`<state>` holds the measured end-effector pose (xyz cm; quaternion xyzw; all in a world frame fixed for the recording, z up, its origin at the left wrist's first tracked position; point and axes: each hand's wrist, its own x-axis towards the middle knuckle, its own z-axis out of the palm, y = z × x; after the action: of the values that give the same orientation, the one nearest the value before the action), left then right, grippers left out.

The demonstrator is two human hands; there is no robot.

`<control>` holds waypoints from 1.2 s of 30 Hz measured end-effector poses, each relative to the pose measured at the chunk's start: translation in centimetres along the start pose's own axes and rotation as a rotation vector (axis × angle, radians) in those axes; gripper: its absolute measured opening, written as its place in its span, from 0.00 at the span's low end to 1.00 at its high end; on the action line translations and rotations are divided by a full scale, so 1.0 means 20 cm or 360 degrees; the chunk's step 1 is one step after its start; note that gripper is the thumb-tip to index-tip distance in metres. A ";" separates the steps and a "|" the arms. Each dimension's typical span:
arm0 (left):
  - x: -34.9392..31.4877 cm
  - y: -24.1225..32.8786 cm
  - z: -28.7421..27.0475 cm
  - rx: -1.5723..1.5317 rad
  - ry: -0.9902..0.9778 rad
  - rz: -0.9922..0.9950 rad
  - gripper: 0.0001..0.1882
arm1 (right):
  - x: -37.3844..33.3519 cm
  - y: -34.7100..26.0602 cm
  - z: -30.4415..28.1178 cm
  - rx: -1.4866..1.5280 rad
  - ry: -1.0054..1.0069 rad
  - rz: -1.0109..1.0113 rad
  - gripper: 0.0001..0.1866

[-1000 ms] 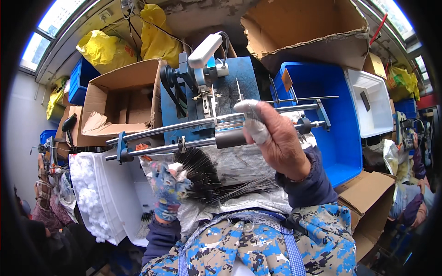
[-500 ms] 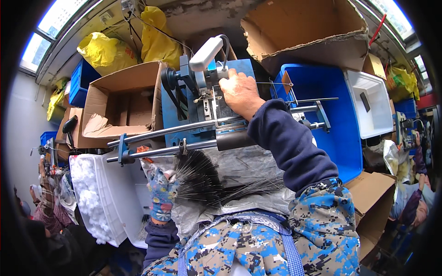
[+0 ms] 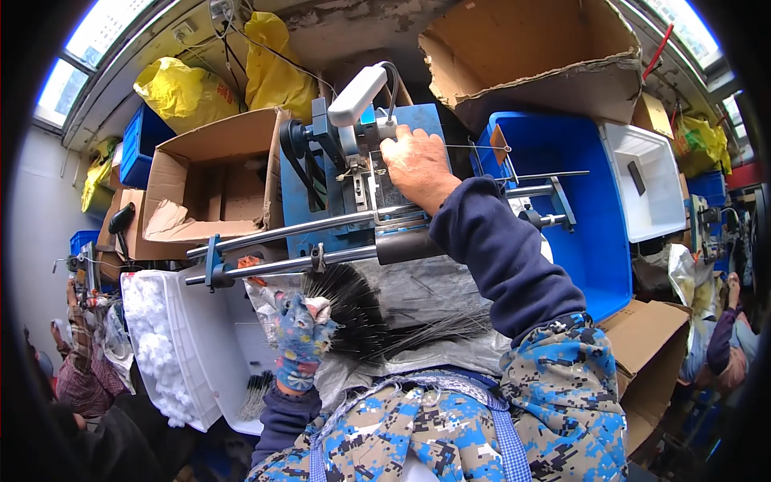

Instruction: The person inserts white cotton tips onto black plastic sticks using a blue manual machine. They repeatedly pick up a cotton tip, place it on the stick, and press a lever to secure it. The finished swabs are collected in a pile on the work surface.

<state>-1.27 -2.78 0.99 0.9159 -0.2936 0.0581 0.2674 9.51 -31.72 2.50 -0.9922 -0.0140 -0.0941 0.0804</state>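
My right hand [image 3: 419, 167], bare, is closed over the metal carriage of a blue bench machine [image 3: 309, 213]; its fingertips are partly hidden. Two steel rails [image 3: 289, 229] run across the front of the machine, with a dark cylinder [image 3: 409, 244] on them. My left hand [image 3: 301, 337], in a patterned glove, has its fingers drawn together at the left side of a fanned bundle of black bristles with thin wires [image 3: 353, 309]. A thin line sticks out left of the glove, but what the fingers hold is unclear. The bundle lies on a silvery sheet [image 3: 426, 281] over my lap.
A white bin [image 3: 201, 345] holds white fluffy pieces and wire brushes at left. Open cardboard boxes [image 3: 213, 229] stand beside and behind the machine. To the right are a blue bin [image 3: 606, 281] and a white tub [image 3: 650, 225]. Other people work at both edges.
My left hand has moved slightly right, over the edge of the bristle bundle. The right hand stays on the carriage, with its forearm shifted slightly left.
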 end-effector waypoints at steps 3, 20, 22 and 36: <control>0.01 0.01 -0.01 0.0023 -0.0045 -0.0004 0.14 | 0.00 0.01 0.02 0.0051 0.0019 -0.0035 0.08; 0.01 0.06 0.04 0.0041 -0.0073 0.0009 0.10 | 0.04 0.06 0.12 0.0094 -0.0023 0.0075 0.10; 0.02 0.08 0.02 0.0093 -0.0081 0.0055 0.12 | 0.02 0.07 0.10 0.0015 0.0028 0.0096 0.10; 0.10 0.14 0.03 -0.0145 -0.0016 0.0168 0.13 | -0.24 0.06 -0.02 0.0186 -0.0054 0.0206 0.34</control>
<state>-1.29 -5.97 2.23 0.8863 -0.3452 0.0540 0.3039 4.75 -33.08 1.87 -0.9861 0.0432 -0.0708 0.1437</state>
